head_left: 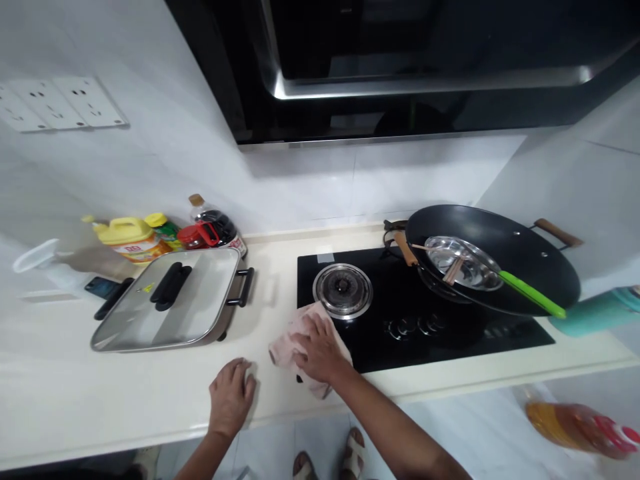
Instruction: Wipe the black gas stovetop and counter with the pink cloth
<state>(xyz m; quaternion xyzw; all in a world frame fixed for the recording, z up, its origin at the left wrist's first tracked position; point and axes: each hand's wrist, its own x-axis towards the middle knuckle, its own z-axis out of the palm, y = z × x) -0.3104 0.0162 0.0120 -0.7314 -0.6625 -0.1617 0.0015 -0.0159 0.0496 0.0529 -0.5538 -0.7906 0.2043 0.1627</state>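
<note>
My right hand (319,350) presses down on a pink cloth (293,333), its fingers bent over the fabric. The cloth lies across the front left corner of the black glass gas hob (383,347) and partly on the cream countertop (265,390). Just behind it is the hob's left burner (343,291), which has nothing on it. My left hand (231,393) rests on the countertop near the front edge, thumb apart and fingers loosely bent, holding nothing. Farther back and to its left stands a rectangular electric pan (200,337) with a glass lid (133,313).
A black wok (543,273) on the right burner holds a metal bowl (487,279), chopsticks (454,270) and a green-handled utensil (533,293). Bottles (130,240) line the back wall. A teal container (595,312) stands right. The range hood (400,113) overhangs the hob. An oil bottle (575,427) is lower right.
</note>
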